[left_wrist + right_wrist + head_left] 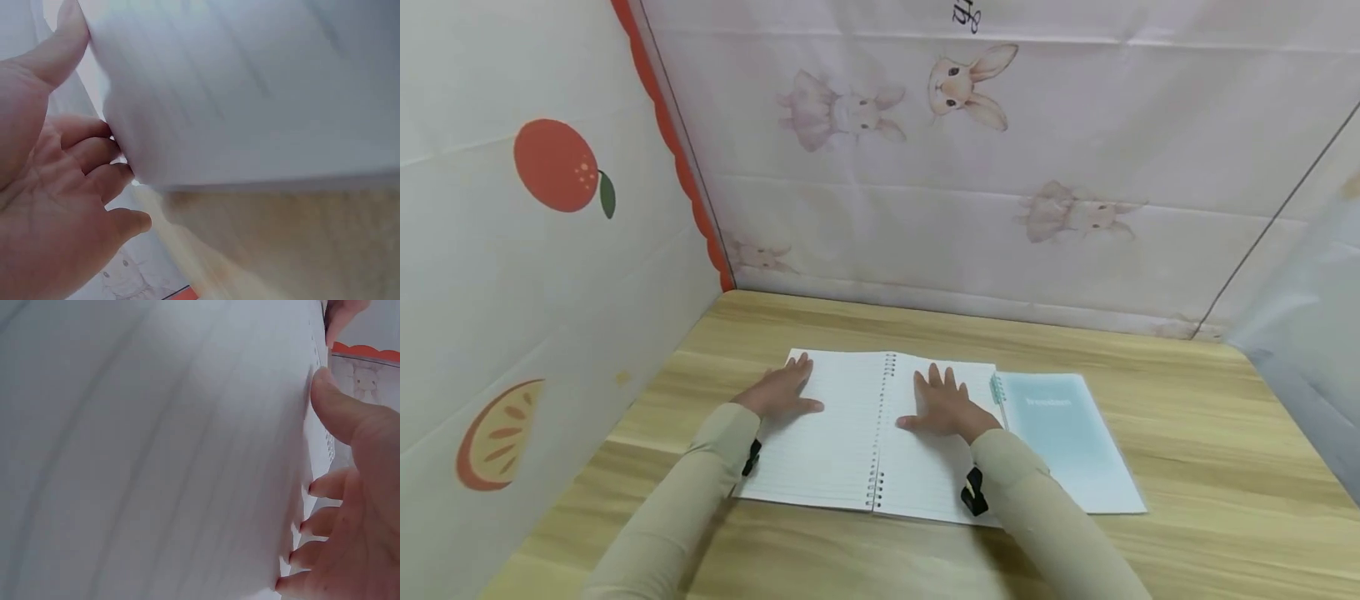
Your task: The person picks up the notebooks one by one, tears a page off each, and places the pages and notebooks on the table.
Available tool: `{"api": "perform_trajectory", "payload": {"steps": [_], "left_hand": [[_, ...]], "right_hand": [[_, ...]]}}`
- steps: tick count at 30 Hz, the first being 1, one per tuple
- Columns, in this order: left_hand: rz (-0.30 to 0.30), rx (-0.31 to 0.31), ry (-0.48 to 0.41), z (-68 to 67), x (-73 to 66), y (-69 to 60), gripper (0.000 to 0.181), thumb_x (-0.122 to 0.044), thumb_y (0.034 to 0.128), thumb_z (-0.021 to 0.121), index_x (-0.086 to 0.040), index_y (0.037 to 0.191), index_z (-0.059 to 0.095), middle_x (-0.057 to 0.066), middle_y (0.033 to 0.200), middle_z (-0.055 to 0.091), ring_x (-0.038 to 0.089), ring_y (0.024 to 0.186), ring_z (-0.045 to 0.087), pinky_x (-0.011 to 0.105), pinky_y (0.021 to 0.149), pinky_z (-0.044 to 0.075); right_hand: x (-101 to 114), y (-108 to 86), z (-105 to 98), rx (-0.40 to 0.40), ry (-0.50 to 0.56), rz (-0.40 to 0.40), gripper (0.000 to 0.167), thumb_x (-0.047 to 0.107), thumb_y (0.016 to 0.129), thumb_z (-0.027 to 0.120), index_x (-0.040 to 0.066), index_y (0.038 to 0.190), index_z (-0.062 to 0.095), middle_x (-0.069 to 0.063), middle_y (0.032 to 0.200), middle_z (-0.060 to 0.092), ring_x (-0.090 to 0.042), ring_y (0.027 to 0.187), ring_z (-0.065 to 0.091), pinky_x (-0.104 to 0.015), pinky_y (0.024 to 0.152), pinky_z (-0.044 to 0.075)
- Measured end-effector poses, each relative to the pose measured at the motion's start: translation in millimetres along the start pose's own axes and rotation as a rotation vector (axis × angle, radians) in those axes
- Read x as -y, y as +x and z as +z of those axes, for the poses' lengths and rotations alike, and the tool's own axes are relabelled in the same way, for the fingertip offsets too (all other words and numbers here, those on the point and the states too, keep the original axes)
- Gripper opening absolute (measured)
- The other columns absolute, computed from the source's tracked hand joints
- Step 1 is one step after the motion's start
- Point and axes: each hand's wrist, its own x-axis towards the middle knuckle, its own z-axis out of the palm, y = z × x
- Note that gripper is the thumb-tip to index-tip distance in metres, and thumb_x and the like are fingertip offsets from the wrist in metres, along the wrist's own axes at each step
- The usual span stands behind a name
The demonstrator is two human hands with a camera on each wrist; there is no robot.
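Note:
A spiral-bound notebook (842, 454) lies spread open on the wooden table, its lined white pages facing up and its wire binding running down the middle. On the upper part of the left page rests my left hand (781, 392), fingers spread. My right hand (946, 406) lies on the right page, its fingers apart and pointing away from me. Both wrist views show fingertips touching the paper: the left page (250, 112) and the right page (156, 450). Neither hand grips anything.
A second spiral notebook with a pale blue cover (1063, 433) reading "freedom" lies to the right, next to the open one. The wooden table (1210, 450) meets a rabbit-print sheet (925, 233) behind and a fruit-print sheet (497, 292) on the left.

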Motion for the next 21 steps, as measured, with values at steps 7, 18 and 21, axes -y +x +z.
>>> {"api": "perform_trajectory", "payload": {"steps": [7,18,21], "left_hand": [[0.021,-0.019,0.048,0.6,-7.1,4.1,0.080,-0.038,0.0926,0.061,0.002,0.150,0.022,0.020,0.158,0.010,0.040,0.144,0.008,0.059,0.114,0.005],[0.029,-0.177,-0.126,1.6,-10.2,-10.7,0.039,-0.020,0.0951,0.060,-0.008,0.133,0.058,0.020,0.158,0.015,0.042,0.143,0.017,0.055,0.113,0.018],[-0.026,-0.223,-0.199,0.7,-9.8,-9.6,0.047,-0.024,0.0919,0.065,-0.011,0.136,0.055,0.024,0.156,0.017,0.044,0.137,0.028,0.056,0.110,0.027]], "right_hand": [[-1,0.5,1,-0.015,-0.059,0.033,0.096,0.056,0.086,0.061,0.003,0.153,0.017,-0.027,0.157,0.003,-0.049,0.142,-0.002,-0.064,0.111,0.008],[6,4.5,-2,-0.006,-0.068,0.046,0.097,0.058,0.082,0.065,0.011,0.154,0.020,-0.026,0.157,0.008,-0.048,0.143,0.003,-0.063,0.111,0.015],[6,3.3,-2,-0.006,-0.061,0.049,0.094,0.057,0.082,0.067,0.021,0.154,0.019,-0.027,0.156,0.011,-0.048,0.142,0.006,-0.065,0.109,0.018]]}}
